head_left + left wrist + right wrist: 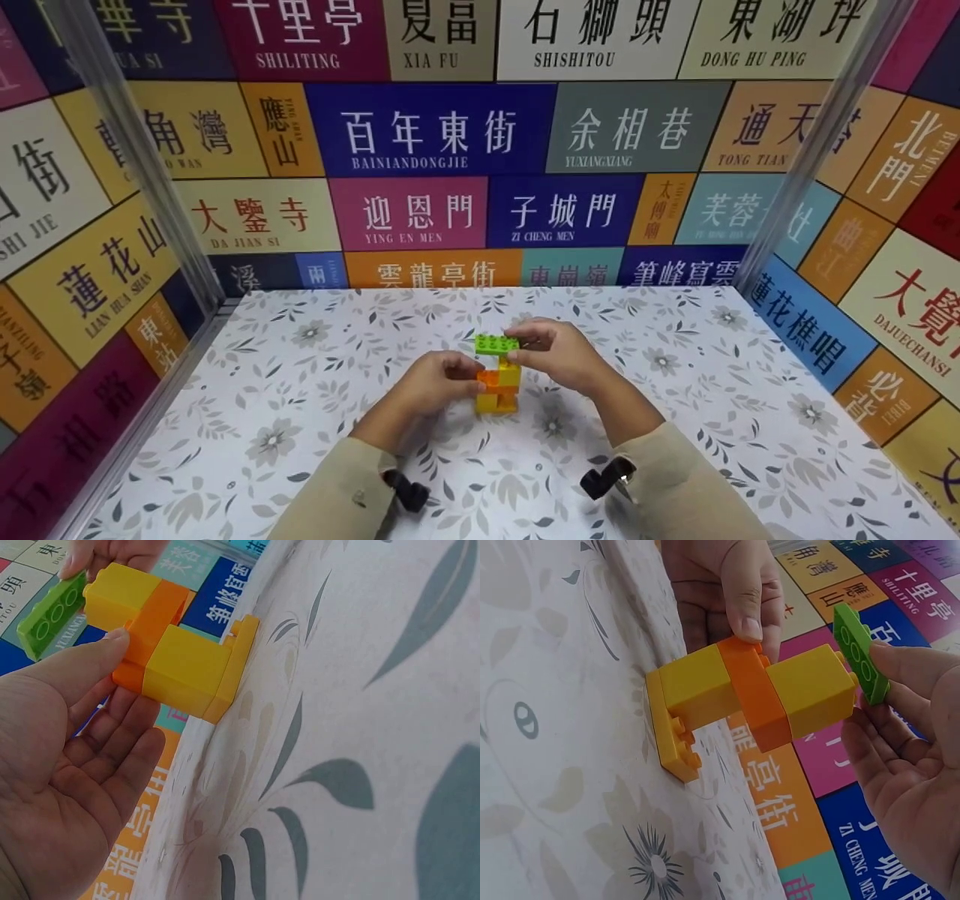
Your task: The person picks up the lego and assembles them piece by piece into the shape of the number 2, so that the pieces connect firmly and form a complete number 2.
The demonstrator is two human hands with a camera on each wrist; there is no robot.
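Observation:
A small block tower stands upright on the table. Its base is a thin yellow plate (660,724), with a lower yellow block (696,679) on it, then an orange brick (754,694) and an upper yellow block (810,690). My left hand (439,382) pinches the orange brick at its side, thumb tip on it in the left wrist view. Over the top, my right hand (559,352) pinches a flat green brick (491,344) by one end. In the right wrist view, the green brick is tilted beside the upper block's studs; whether they touch I cannot tell.
The table (300,420) has a white cover printed with grey leaves and flowers. Behind it rises a wall (427,127) of coloured name panels, with similar side walls. Clear corner edges (172,202) bound the table. A dark strap (409,491) sits at the left sleeve cuff.

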